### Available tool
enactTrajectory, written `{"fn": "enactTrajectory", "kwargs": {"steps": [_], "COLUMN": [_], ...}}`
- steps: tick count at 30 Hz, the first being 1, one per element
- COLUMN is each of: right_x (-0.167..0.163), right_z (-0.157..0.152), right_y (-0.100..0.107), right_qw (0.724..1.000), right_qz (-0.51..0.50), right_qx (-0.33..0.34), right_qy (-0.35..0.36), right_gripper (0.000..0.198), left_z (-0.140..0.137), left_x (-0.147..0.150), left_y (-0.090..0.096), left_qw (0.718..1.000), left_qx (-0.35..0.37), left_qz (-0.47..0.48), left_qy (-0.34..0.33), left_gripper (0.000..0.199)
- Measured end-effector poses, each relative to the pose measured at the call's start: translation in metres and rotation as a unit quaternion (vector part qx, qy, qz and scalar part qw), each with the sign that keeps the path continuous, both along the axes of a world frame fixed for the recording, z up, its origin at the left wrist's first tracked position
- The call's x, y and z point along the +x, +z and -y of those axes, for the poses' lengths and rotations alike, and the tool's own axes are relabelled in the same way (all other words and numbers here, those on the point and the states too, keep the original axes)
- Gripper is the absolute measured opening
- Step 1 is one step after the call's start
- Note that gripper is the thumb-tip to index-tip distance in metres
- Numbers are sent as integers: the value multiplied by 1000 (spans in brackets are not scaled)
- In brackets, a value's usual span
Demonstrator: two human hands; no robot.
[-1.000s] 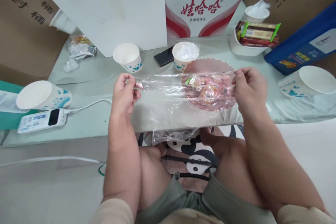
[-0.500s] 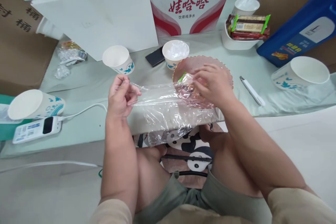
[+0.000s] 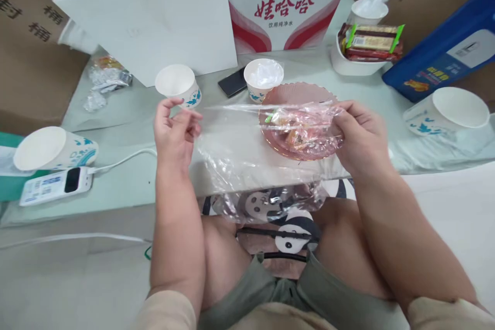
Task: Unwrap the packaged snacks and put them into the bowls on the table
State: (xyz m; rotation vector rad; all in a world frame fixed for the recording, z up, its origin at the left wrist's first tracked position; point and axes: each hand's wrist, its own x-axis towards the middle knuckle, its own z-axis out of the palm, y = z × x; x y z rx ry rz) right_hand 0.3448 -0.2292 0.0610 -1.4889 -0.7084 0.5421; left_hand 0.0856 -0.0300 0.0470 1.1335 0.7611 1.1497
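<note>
A thin clear plastic bag [image 3: 228, 170] is stretched between my two hands, its lower part hanging past the table's front edge above my lap. My left hand [image 3: 176, 126] pinches its left end, fingers curled, in front of a white paper cup [image 3: 178, 82]. At the other end, my right hand [image 3: 361, 134] grips the bag's upper edge between thumb and fingers. Behind the film stands a pink scalloped plate [image 3: 296, 92] with small wrapped snacks [image 3: 299, 131] on it, blurred by the plastic.
A paper cup with plastic inside [image 3: 263, 80] and a dark phone [image 3: 232, 83] lie behind the plate. Large paper cups stand left [image 3: 42, 149] and right [image 3: 456, 108]. A white power bank [image 3: 58, 185] trails a cable. A snack tub [image 3: 356, 64] and blue jug [image 3: 444, 56] sit back right.
My right hand has moved right from over the plate, drawing the bag taut across it. The white utility knife is now hidden behind that hand. My left hand has risen slightly.
</note>
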Motion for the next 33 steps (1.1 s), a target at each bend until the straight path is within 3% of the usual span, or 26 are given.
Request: {"fn": "enactTrajectory", "kwargs": {"steps": [3,6,8,12,15,21,26,29,33], "right_x": [3,7,10,12,6,-24,-39,-46,-51], "right_z": [-7,-12,-12,-6,3,11,13,12,7], "right_y": [-5,-9,-10,-6,0,6,6,4,-1], "right_qw": [999,998,997,995,980,934,905,902,910], "right_qz": [-17,-4,2,-83,-198,-307,-363,-361,-377], "right_qx": [-2,-7,-4,-4,-37,-87,-78,-71,-6], "right_qy": [-43,-68,-80,-56,11,159,206,226,172], "right_gripper": [21,24,25,34,44,36,32,30,26], "left_z": [6,12,16,22,23,18,16,15,14], "left_x": [3,7,11,19,24,31,33,34,34], "left_y": [0,-1,-2,-3,-5,-14,-19,-22,-23], "left_qw": [992,969,951,957,974,992,993,993,994], "left_qx": [-113,-216,-241,-158,-84,10,37,39,44], "left_qz": [45,-44,-131,-198,-178,-127,-107,-108,-82], "left_qy": [-42,-115,-142,-141,-110,-14,26,36,64], "left_gripper": [46,53,46,32,32,42,37,31,30]}}
